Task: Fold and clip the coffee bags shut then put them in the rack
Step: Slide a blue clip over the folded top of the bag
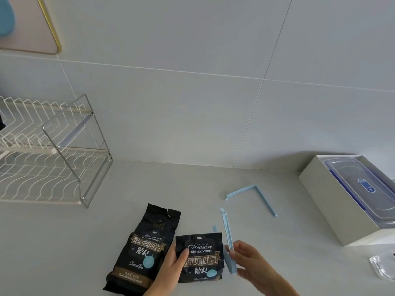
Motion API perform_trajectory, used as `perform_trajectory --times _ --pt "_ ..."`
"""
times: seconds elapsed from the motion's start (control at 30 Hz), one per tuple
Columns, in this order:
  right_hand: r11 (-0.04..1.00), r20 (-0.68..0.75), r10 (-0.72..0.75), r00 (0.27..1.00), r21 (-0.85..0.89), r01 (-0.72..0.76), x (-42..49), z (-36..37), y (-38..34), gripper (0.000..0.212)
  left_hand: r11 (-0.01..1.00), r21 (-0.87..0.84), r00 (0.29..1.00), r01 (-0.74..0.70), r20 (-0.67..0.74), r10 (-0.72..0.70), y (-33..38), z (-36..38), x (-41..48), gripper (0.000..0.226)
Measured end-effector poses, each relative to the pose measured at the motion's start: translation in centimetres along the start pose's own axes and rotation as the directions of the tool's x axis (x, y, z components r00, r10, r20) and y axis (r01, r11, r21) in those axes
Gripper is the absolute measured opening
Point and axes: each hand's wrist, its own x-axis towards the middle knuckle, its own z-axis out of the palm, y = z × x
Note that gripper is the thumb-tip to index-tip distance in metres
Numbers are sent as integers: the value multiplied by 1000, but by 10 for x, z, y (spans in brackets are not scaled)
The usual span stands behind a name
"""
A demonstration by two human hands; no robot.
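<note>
Within left hand (pixel 171 266), folded bag (pixel 202 258); right hand (pixel 245 260), clip (pixel 227 233)

home kitchen | tiled wall (pixel 192 50) | grey counter (pixel 64 242) | wire dish rack (pixel 42 167) | coffee bags (pixel 141 248)

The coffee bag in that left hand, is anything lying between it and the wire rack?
Yes: the second coffee bag lies flat just left of the held bag, on the line to the rack. Nothing else visible stands between.
</note>
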Motion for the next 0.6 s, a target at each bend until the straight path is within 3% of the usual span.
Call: perform_trajectory --times 0.07,0.13,0.27,0.37,0.6 --pt "974 -65 -170 983 -160 158 1 0 -6 5 1000 5 1000 -9 -12 9 0 0 1 47" --pt "863 -53 -344 937 -412 293 1 3 -16 8 999 22 999 -28 -28 29 -2 0 2 46" --pt "412 114 -487 866 -844 343 1 13 -40 12 997 41 997 -66 -43 68 -4 -1 2 47" --pt "180 236 -479 845 -916 358 4 17 -55 10 997 21 996 -79 -41 79 -2 -1 0 47" --pt "31 243 -342 908 -962 270 3 19 -75 16 997 -19 997 -72 -19 72 1 0 -2 42"
